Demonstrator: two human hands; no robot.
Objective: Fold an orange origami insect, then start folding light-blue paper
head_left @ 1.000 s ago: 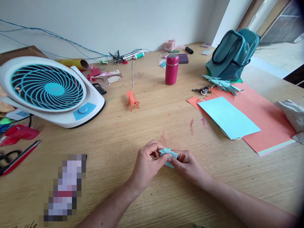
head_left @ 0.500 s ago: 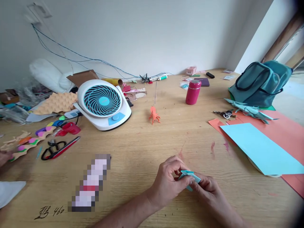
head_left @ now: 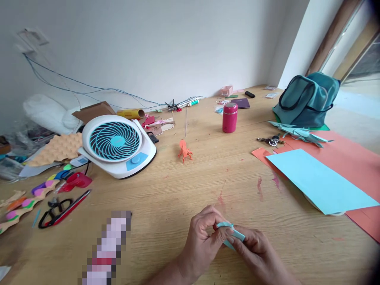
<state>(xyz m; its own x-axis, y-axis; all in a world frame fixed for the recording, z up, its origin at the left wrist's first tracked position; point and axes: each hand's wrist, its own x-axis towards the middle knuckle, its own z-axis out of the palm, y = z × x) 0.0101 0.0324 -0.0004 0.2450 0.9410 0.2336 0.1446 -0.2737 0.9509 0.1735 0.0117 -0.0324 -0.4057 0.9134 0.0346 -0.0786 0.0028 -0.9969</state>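
My left hand point(head_left: 202, 241) and my right hand point(head_left: 257, 253) meet near the front edge of the wooden table point(head_left: 184, 190). Both pinch a small folded piece of light blue paper point(head_left: 230, 233) between fingertips. The left hand's thumb and forefinger close on its left end. The right hand's fingers wrap its right side and hide the lower part. The paper is held just above the table top.
A white and teal desk fan point(head_left: 117, 144) stands at left, scissors point(head_left: 61, 208) nearer left. An orange origami figure point(head_left: 184, 150) and a red flask point(head_left: 229, 117) sit mid-table. Blue paper sheet point(head_left: 317, 182) on orange sheets point(head_left: 353, 162), keys point(head_left: 270, 139) and a teal backpack point(head_left: 307, 99) lie right.
The view has tilted up and pulled back, so the hands sit lower in frame. Both hands keep pinching the folded blue paper; the fingers have shifted only slightly.
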